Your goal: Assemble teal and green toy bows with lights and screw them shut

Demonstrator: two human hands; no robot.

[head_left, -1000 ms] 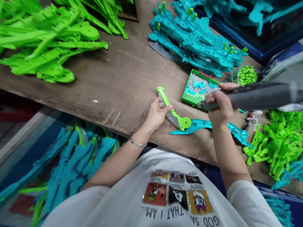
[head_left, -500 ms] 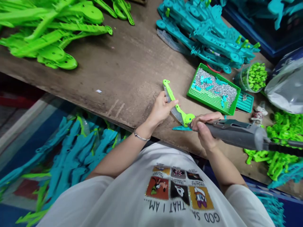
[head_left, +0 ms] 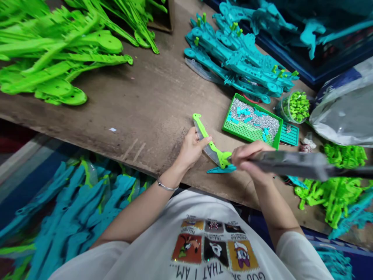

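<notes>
My left hand (head_left: 192,149) is closed round a lime-green curved plastic part (head_left: 214,147) with a clear blade-like strip along its edge, its hooked end pointing away from me. In my right hand (head_left: 252,159) is a grey electric screwdriver (head_left: 291,161), held nearly level and blurred. The driver's tip meets the rounded near end of the green part; the exact contact is partly hidden by the fingers. Beneath that end a turquoise plastic piece (head_left: 218,170) lies on the table.
A green basket (head_left: 247,136) holds silvery screws and small turquoise pieces. Behind it are stacked turquoise parts (head_left: 233,58) and a tub of green pieces (head_left: 299,105). Lime parts (head_left: 58,58) pile up at left. More turquoise parts (head_left: 81,210) lie below the table edge (head_left: 131,164).
The view has shifted, so the scene sits lower and further left. The screwdriver has swung to a more level angle, its tip still at the green part's rounded end.
</notes>
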